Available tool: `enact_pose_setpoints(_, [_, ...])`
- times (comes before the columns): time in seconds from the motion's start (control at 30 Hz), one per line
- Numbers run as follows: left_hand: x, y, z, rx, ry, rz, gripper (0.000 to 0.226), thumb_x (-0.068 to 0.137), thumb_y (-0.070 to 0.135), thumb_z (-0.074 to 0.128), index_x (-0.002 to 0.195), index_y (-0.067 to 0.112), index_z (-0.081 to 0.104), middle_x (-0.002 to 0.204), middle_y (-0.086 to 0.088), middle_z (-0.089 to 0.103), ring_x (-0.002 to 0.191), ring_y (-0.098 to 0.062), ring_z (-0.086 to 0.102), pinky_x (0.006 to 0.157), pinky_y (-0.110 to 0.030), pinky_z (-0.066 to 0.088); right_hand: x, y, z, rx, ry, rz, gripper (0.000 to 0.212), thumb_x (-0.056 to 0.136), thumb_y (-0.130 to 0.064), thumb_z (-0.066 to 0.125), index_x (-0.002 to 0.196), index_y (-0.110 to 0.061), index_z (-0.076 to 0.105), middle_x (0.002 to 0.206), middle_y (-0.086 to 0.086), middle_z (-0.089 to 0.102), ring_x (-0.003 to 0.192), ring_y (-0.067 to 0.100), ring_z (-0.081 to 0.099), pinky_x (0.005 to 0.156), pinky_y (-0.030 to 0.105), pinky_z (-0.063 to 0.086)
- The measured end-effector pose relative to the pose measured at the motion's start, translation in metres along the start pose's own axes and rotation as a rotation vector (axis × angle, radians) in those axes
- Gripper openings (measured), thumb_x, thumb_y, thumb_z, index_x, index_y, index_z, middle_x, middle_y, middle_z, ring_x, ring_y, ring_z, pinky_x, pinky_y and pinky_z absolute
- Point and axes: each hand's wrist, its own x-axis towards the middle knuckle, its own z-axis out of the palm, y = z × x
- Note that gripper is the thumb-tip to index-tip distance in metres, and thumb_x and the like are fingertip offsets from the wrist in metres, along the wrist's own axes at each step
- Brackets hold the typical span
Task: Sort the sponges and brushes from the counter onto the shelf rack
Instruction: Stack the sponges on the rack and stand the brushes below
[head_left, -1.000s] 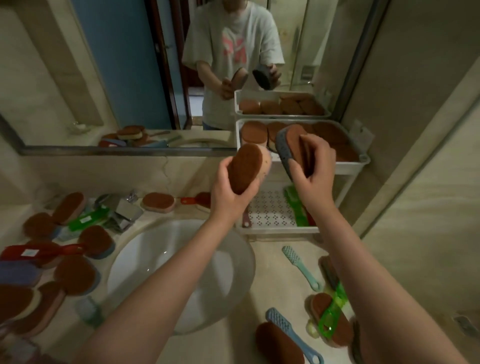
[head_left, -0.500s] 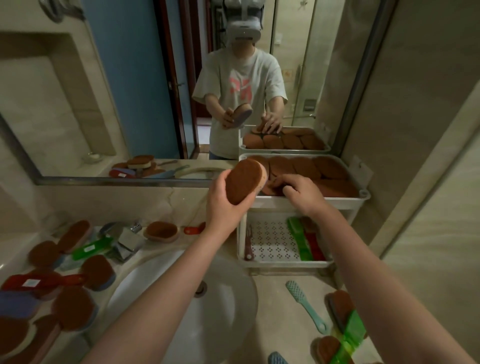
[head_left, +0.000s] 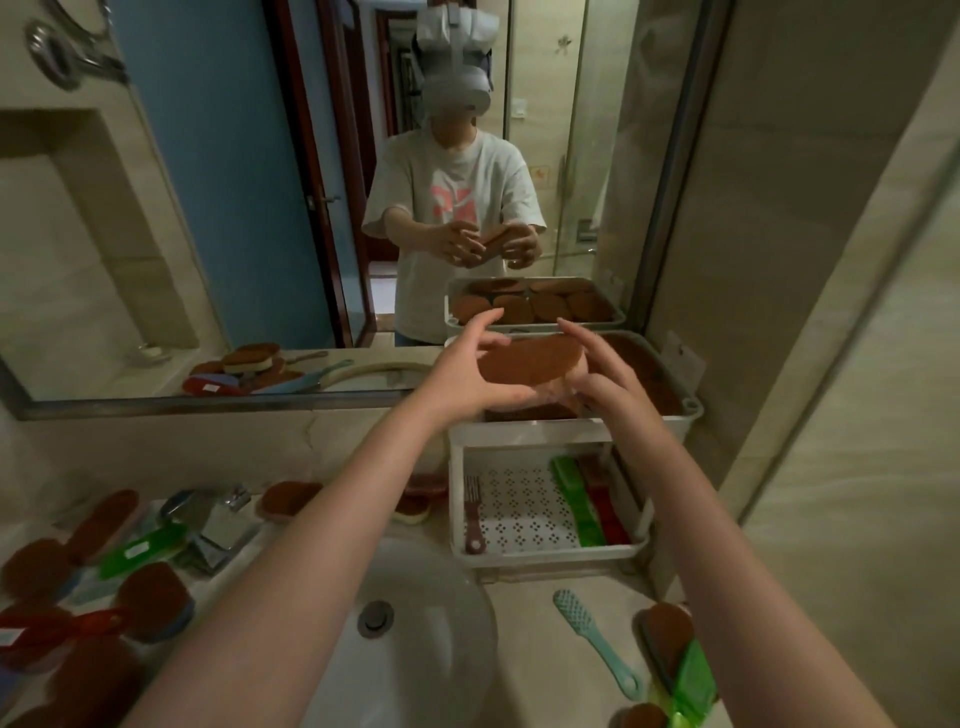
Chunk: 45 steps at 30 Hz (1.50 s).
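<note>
A brown oval sponge (head_left: 530, 361) hangs flat just above the top tier of the white shelf rack (head_left: 685, 418). My left hand (head_left: 462, 374) grips its left end, thumb beneath and fingers spread above. At its right end my right hand (head_left: 605, 376) holds it with the index finger stretched out. Several brown sponges fill that top tier. On the rack's perforated lower tier (head_left: 519, 514) lie a green brush (head_left: 576, 501), a red brush (head_left: 608, 514) and a dark red brush (head_left: 472, 519).
Several sponges (head_left: 156, 592), a green brush (head_left: 143, 551) and a red brush (head_left: 52, 626) lie left of the sink (head_left: 415, 623). A teal brush (head_left: 597, 639), a sponge (head_left: 670, 636) and a green brush (head_left: 693, 675) lie to its right. The faucet (head_left: 218, 525) stands under the mirror.
My right hand set its grey-backed sponge in the top tier and came away without it. The left hand carried its sponge right over the rack, laid it flat, and the right hand took its other end.
</note>
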Motion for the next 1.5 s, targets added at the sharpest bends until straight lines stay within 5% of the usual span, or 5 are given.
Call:
enact_pose_setpoints(0.17, [0.02, 0.002, 0.012, -0.036, -0.036, 0.031, 0.103, 0.067, 0.015, 0.082, 0.147, 0.027, 0.017, 0.142, -0.001, 0.041, 0.128, -0.017, 0.045, 0.1, -0.031, 0.044, -0.005, 0.007, -0.026, -0.095, 0.031, -0.029, 0.045, 0.08, -0.025, 0.062, 0.125, -0.03, 0.056, 0.126, -0.006, 0.056, 0.117, 0.01, 0.055, 0.09, 0.026, 0.052])
enact_pose_setpoints(0.47, [0.032, -0.028, 0.055, 0.512, -0.1, 0.041, 0.072, 0.088, 0.043, 0.056, 0.147, 0.022, 0.022, 0.158, 0.001, 0.011, 0.146, -0.015, 0.001, 0.118, -0.043, 0.014, 0.009, 0.026, -0.061, -0.425, 0.674, 0.06, 0.04, 0.08, -0.032, 0.073, 0.113, -0.021, 0.052, 0.111, -0.003, 0.06, 0.1, 0.013, 0.058, 0.081, 0.024, 0.048])
enact_pose_setpoints(1.03, [0.056, -0.034, 0.061, 0.535, -0.236, 0.081, 0.035, 0.089, 0.035, 0.054, 0.125, 0.031, 0.055, 0.158, 0.005, 0.01, 0.146, -0.013, -0.008, 0.117, -0.049, 0.001, 0.06, 0.051, -0.082, -0.917, 0.469, 0.37, 0.051, 0.089, -0.037, 0.059, 0.133, -0.019, 0.042, 0.135, 0.007, 0.049, 0.121, 0.028, 0.05, 0.095, 0.039, 0.044])
enact_pose_setpoints(1.23, [0.042, -0.028, 0.061, 0.427, 0.08, 0.27, 0.036, 0.085, 0.034, 0.061, 0.115, 0.016, 0.062, 0.145, -0.004, 0.04, 0.141, -0.02, 0.022, 0.115, -0.044, 0.019, 0.031, 0.052, -0.066, -0.968, 0.562, 0.129, 0.05, 0.088, -0.032, 0.058, 0.133, -0.013, 0.046, 0.133, 0.013, 0.05, 0.121, 0.031, 0.048, 0.096, 0.041, 0.045])
enact_pose_setpoints(1.5, [-0.015, -0.039, 0.081, 0.273, 0.381, 0.486, 0.018, 0.079, 0.021, 0.056, 0.079, 0.004, 0.059, 0.087, -0.007, 0.051, 0.082, -0.015, 0.049, 0.072, -0.022, 0.041, -0.026, 0.061, -0.008, -0.969, 0.703, -0.333, 0.022, 0.079, -0.02, 0.06, 0.096, -0.006, 0.06, 0.095, 0.012, 0.057, 0.088, 0.023, 0.05, 0.076, 0.026, 0.033])
